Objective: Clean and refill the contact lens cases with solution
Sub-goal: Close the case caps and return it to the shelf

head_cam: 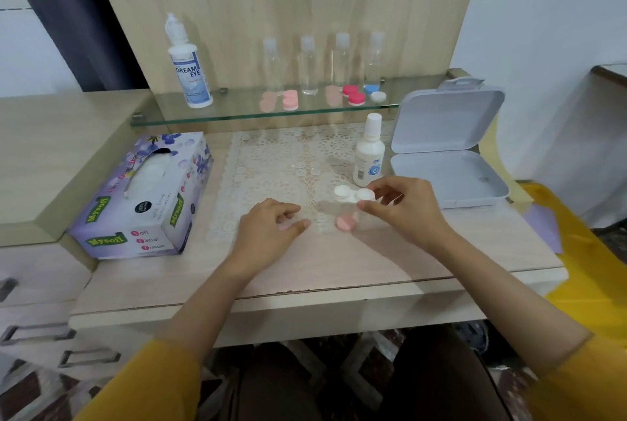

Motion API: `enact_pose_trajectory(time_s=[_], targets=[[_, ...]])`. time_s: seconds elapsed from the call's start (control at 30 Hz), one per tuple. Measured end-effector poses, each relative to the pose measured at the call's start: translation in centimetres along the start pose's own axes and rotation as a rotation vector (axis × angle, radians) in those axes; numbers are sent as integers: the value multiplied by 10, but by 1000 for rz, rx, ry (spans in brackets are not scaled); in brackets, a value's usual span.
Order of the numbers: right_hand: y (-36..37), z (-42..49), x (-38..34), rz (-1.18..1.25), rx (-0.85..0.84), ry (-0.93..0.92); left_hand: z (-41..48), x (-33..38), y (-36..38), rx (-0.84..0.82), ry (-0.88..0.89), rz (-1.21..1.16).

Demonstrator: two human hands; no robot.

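A white contact lens case (353, 194) with two round caps lies on the lace mat (281, 169). My right hand (403, 207) has its fingertips on the case's right cap. A pink lens case (346, 222) lies just in front, under that hand's thumb. My left hand (271, 227) hovers over the mat to the left, fingers loosely curled, holding nothing. A small white solution bottle (369, 152) stands capped just behind the white case. A larger Dream Eye solution bottle (188, 64) stands on the glass shelf (237, 113).
On the shelf stand several clear empty bottles (308, 64), two pink cases (290, 100), a red-capped case (354, 95) and a blue-and-white case (375, 92). A tissue box (142, 196) sits left. An open grey plastic box (448, 156) sits right.
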State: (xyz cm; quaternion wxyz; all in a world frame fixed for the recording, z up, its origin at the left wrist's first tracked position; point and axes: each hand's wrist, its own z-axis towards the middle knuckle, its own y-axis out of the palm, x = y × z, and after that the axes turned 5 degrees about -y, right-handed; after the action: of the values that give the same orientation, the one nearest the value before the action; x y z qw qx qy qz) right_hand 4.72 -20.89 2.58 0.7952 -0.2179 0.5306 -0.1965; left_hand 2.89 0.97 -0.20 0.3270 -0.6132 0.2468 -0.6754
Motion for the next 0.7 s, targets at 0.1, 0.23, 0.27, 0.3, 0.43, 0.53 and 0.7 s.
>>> enact_pose_trajectory(time_s=[0.1, 0.23, 0.27, 0.3, 0.43, 0.53, 0.7], targets=[[-25, 3, 7, -26, 77, 51, 1, 20, 8, 133, 79, 100], [-59, 6, 21, -107, 182, 126, -2, 43, 32, 14, 252, 111], [-67, 7, 25, -128, 207, 140, -3, 44, 39, -34, 278, 127], [-73, 8, 28, -156, 231, 149, -2, 44, 46, -75, 291, 147], [-88, 13, 43, -311, 276, 94, -2, 36, 59, -120, 309, 195], [-90, 17, 51, -456, 248, -25, -2, 33, 60, -114, 296, 170], [-87, 20, 62, -672, 227, -242, -2, 32, 59, -112, 308, 155]])
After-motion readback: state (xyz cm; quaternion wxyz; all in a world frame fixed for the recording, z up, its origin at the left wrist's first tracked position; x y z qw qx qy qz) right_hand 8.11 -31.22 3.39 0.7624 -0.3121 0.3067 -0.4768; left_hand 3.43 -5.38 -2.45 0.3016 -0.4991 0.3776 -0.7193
